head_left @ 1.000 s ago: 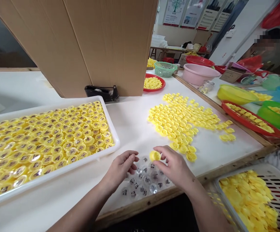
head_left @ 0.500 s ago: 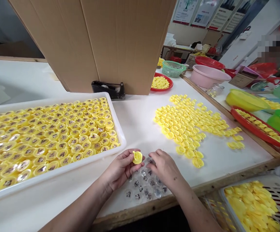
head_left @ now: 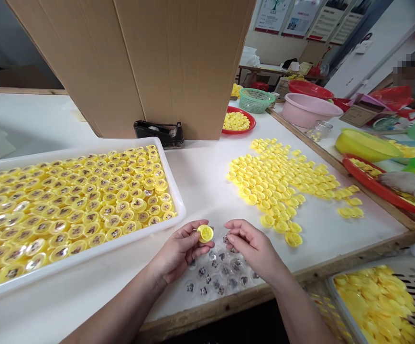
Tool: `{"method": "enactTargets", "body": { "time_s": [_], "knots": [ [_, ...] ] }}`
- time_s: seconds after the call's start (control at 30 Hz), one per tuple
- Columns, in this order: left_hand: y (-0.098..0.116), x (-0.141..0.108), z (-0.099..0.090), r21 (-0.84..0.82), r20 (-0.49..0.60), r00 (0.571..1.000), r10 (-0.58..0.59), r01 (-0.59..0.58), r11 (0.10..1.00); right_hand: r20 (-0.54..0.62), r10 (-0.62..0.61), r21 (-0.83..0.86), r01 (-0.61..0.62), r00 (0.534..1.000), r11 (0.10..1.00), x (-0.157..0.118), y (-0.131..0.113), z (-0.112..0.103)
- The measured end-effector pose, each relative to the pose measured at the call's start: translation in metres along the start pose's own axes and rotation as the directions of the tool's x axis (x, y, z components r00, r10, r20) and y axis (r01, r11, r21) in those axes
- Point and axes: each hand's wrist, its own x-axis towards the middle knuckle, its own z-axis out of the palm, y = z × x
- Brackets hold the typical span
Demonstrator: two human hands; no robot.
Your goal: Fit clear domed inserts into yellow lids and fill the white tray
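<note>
My left hand [head_left: 179, 246] pinches a small round yellow plastic cup [head_left: 206, 233], its open face turned up. Just to its right, my right hand [head_left: 252, 243] has thumb and fingers together on a small clear plastic cap [head_left: 225, 238] with a dark print, partly hidden by the fingertips. Below both hands, several loose clear caps [head_left: 212, 274] with dark printed faces lie near the table's front edge. At left, a white tray [head_left: 179, 203] holds rows of yellow cups topped with printed faces [head_left: 92, 216]. Many plain yellow cups [head_left: 265, 179] are spread on the table at right.
A big cardboard box [head_left: 171, 62] stands behind, with a black tape dispenser [head_left: 159, 134] before it. A wooden strip [head_left: 372, 193] edges the table. Beyond are a red tray [head_left: 368, 184], where a co-worker's gloved hand [head_left: 403, 181] reaches, and a pink basin [head_left: 310, 112]. A crate of yellow parts [head_left: 376, 306] sits lower right.
My right hand has drawn slightly right from the loose caps, a cap now at its fingertips. The yellow cup in my left hand has turned a little. A co-worker's gloved hand has come over the red tray.
</note>
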Motion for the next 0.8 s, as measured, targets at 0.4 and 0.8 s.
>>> {"method": "enactTargets", "body": {
  "time_s": [0.4,0.8],
  "knots": [
    [-0.010,-0.008,0.012,0.109,0.084,0.996,0.043,-0.052,0.993,0.003,-0.090,0.222,0.087,0.996,0.971,-0.005,-0.016,0.010],
    [-0.011,-0.010,0.016,0.212,0.037,0.986,0.163,-0.168,0.963,-0.090,-0.423,-0.352,0.369,0.901,0.860,-0.016,-0.024,0.019]
  ]
}}
